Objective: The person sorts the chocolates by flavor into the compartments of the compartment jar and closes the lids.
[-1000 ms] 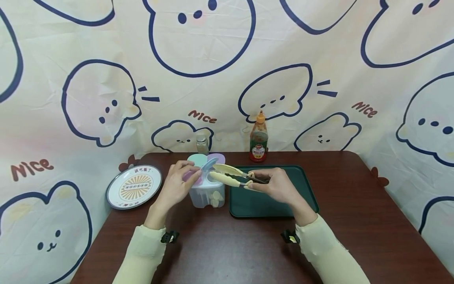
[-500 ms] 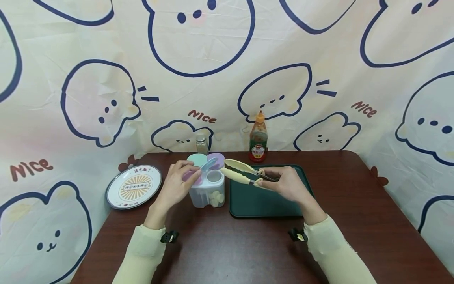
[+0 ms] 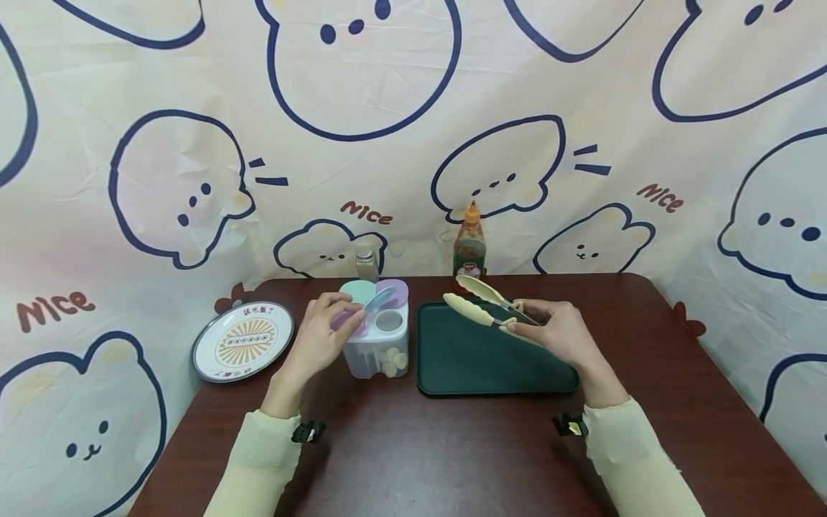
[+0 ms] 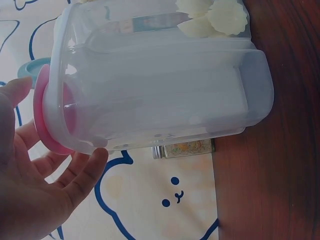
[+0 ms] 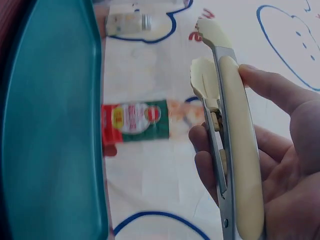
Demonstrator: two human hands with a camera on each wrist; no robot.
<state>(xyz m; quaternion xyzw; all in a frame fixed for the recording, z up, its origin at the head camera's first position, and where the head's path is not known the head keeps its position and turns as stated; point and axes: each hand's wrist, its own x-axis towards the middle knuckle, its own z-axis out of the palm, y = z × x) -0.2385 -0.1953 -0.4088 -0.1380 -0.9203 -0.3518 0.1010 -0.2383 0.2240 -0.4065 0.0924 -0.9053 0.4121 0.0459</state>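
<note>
In the head view, a clear storage box (image 3: 375,359) with a white top and coloured lids stands left of centre. Its blue lid (image 3: 381,298) is raised beside a round opening (image 3: 389,321). My left hand (image 3: 328,327) steadies the box's top, thumb close to the blue lid. From the left wrist, the fingers curl past the pink lid (image 4: 47,117) to the box's edge. Pale, wavy-edged pieces (image 4: 226,17) lie inside. My right hand (image 3: 565,330) grips cream-and-metal tongs (image 5: 240,145) over the green tray (image 3: 491,366); the tong tips are apart, with nothing between them.
A patterned plate (image 3: 242,341) lies at the left. Behind the box stands a small spice jar (image 3: 367,264), and a sauce bottle (image 3: 469,251) with an orange cap is behind the tray. A printed cloth (image 3: 362,165) hangs at the table's back edge.
My right hand has carried the tongs away from above the box's opening, rightward over the tray. The opening came into sight. My left hand and the raised blue lid have stayed in place.
</note>
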